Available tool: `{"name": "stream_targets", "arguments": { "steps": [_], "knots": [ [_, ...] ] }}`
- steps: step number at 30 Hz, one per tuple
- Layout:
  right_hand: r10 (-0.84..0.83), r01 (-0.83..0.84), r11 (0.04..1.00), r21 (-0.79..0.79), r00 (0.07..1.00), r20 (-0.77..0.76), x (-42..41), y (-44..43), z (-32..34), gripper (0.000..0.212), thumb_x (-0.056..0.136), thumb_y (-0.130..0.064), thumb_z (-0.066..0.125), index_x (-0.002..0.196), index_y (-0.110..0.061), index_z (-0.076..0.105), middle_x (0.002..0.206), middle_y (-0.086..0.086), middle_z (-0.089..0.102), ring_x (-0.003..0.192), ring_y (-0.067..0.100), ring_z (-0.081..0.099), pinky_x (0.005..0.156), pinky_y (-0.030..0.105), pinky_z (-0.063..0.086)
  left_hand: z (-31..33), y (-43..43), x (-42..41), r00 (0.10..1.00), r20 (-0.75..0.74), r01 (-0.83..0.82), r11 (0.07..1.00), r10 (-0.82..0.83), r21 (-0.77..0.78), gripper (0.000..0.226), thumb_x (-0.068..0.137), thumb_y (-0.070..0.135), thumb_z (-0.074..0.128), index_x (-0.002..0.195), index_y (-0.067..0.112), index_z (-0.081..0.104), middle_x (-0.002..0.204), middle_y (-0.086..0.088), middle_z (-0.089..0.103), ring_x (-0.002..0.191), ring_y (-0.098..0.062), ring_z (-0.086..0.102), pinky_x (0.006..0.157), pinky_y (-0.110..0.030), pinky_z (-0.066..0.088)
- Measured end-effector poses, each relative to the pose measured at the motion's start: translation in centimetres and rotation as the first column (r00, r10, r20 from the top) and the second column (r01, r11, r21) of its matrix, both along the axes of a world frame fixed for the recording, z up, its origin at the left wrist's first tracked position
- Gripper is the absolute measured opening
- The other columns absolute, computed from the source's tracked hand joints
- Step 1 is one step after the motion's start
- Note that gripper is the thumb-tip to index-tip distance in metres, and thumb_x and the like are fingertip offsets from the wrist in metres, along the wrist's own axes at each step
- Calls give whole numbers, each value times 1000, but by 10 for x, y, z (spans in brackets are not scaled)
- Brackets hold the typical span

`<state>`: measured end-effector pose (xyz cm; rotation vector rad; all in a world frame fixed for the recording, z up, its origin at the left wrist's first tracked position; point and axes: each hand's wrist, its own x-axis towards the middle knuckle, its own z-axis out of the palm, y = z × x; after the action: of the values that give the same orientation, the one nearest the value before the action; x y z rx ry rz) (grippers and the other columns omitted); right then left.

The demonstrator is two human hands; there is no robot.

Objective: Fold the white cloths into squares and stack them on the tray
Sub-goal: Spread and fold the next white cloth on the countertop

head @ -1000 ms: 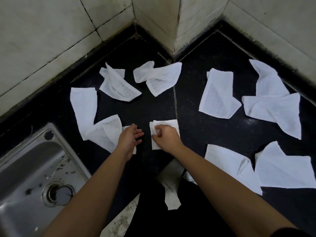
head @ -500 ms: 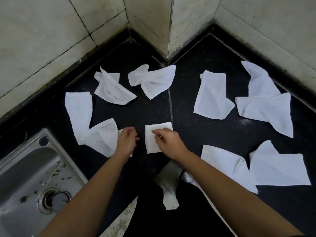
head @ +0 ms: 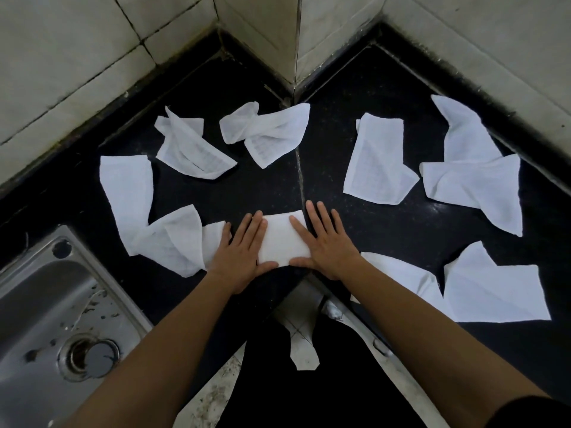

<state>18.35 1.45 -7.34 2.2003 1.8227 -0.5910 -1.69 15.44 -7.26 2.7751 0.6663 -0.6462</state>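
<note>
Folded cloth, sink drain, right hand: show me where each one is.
Folded cloth (head: 282,239): head view, its uncovered middle.
Sink drain (head: 91,355): head view, the middle of the drain.
Right hand (head: 329,247): head view, the back of the hand.

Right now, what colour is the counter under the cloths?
Black: the counter is dark and slightly glossy, shown best in the head view.

Home kitchen corner, black stone counter (head: 253,186), steel sink (head: 46,310) with drain, tiled walls (head: 61,57)
</note>
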Motion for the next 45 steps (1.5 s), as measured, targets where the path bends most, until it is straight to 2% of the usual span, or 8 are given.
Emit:
{"name": "stream_targets", "arguments": {
  "steps": [12, 19, 22, 25, 27, 34, 40, 45],
  "knots": [
    [-120, 134, 972, 195, 990, -78, 2, 8, 26, 92, 88, -82, 13, 161, -26, 0, 167, 19, -7, 154, 36, -5, 122, 52, 4, 3, -6, -7, 986, 162, -48, 998, 39, 52, 92, 93, 73, 15, 157, 6, 11, 165, -14, 4, 152, -26, 2, 118, -55, 19],
    [5, 2, 996, -86, 997, 71, 11, 14, 14, 102, 84, -86, 19, 155, -26, -22, 162, 20, -26, 150, 40, -21, 122, 57, -5, -2, 0, -6, 995, 18, -95, 995, 95, 25, 100, 79, 81, 2, 152, 15, -19, 160, -4, -22, 147, -18, -20, 121, -54, -3],
    [-161, 164, 984, 66, 985, -61, 5, 11, 25, 100, 84, -83, 20, 160, -20, 2, 165, 20, 7, 152, 38, 10, 121, 52, 15, -2, -1, -5, 994, 22, -109, 994, 109, 23, 101, 78, 81, 2, 152, 15, -18, 160, -5, -22, 149, -22, -18, 121, -54, -2],
    [-495, 551, 814, 184, 823, -278, -3, 10, 34, 75, 94, -66, 45, 148, -14, 40, 136, 13, 50, 123, 30, 48, 102, 42, 40, -2, -2, -6, 992, 45, -116, 993, 115, 22, 101, 81, 80, 8, 156, 13, -7, 164, -8, -10, 152, -27, -7, 121, -56, 3],
    [-674, 761, 649, -1, 575, -463, -6, 16, 39, 56, 95, -49, 60, 137, -13, 52, 125, 9, 60, 116, 27, 57, 94, 36, 45, -4, -3, -8, 992, 55, -118, 993, 116, 30, 100, 84, 79, 12, 157, 12, 0, 165, -11, -1, 152, -29, 1, 121, -57, 8],
    [-809, 844, 331, -422, 23, -587, 0, 34, 44, 37, 84, -19, 77, 120, -14, 71, 124, 3, 68, 113, 21, 62, 98, 32, 51, 0, -3, -6, 989, 40, -142, 990, 141, 9, 104, 78, 81, 4, 158, 15, -4, 165, -16, -6, 152, -32, -6, 122, -55, 3],
    [-734, 741, 297, -603, -226, -640, 3, 39, 60, 22, 85, -12, 70, 107, -7, 71, 111, 8, 71, 100, 20, 68, 84, 31, 55, 21, -13, -9, 909, 212, -352, 933, 359, -69, 97, 86, 79, 8, 158, 13, 7, 166, -13, 1, 153, -28, -4, 122, -46, 6],
    [-718, 711, 389, -586, -165, -676, -8, 46, 69, 26, 91, -22, 62, 116, -16, 66, 116, 3, 68, 106, 22, 65, 82, 34, 55, 45, -12, -16, 671, 367, -566, 764, 645, -309, 65, 102, 47, 39, 154, 11, 25, 163, -10, 22, 150, -25, 16, 120, -42, 18]
  ]
}}
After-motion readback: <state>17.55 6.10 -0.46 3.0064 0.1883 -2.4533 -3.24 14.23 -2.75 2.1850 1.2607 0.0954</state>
